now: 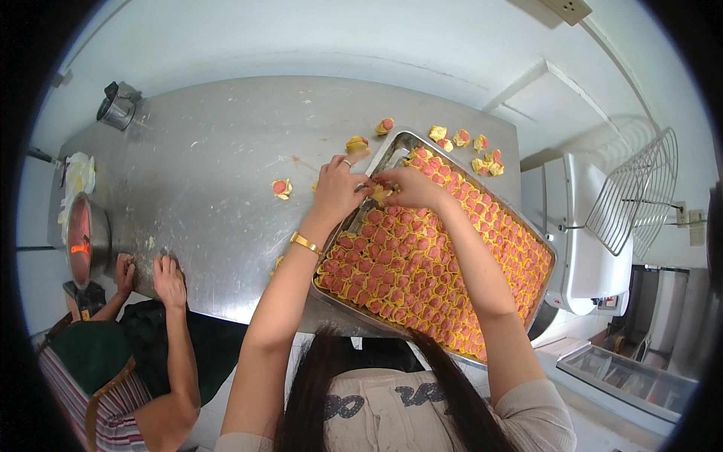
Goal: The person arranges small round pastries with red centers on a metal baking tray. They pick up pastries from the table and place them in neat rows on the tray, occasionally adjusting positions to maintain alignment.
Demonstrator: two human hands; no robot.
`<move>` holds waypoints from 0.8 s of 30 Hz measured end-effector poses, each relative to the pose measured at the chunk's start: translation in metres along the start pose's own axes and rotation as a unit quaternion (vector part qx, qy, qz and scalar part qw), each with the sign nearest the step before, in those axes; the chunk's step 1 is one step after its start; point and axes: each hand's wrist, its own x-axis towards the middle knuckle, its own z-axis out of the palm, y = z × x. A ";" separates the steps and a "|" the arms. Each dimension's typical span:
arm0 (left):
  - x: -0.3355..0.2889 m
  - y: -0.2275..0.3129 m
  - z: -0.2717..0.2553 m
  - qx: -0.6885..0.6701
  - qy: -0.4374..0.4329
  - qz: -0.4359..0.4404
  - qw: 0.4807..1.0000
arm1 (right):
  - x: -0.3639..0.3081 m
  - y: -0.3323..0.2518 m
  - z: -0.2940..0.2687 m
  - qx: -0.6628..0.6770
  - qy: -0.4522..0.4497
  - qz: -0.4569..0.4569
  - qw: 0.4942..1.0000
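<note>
A large metal tray [556, 260] lies at an angle on the table, packed with rows of open-topped dumplings [422, 260], yellow wrappers round pink filling. Over its far left corner, my right hand [410, 186] pinches a dumpling [379, 193], its wrapper partly hidden by the fingers. My left hand [339, 187] is curled beside it at the tray's left rim, fingers close to the right hand's fingertips. Whatever the left fingers hold is hidden. Just beyond the left fingers is a blurred loose dumpling [358, 143].
Loose dumplings [482, 143] lie past the tray, and another dumpling [282, 188] sits left on the steel table [218, 151]. A co-worker's hands [169, 280] rest at the left near a metal bowl [102, 233]. A metal jug [117, 109] stands far left; a wire rack [636, 196] is right.
</note>
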 end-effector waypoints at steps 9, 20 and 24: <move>-0.002 -0.008 -0.026 -0.122 0.137 -0.080 0.980 | 0.021 -0.034 -0.016 -0.043 0.116 -0.012 0.992; -0.071 0.002 -0.055 -0.008 0.082 -0.103 0.991 | 0.139 -0.056 0.044 -0.262 0.116 -0.047 0.957; -0.066 0.017 -0.031 0.041 0.031 0.011 0.999 | 0.110 -0.052 0.016 -0.204 0.175 -0.090 0.959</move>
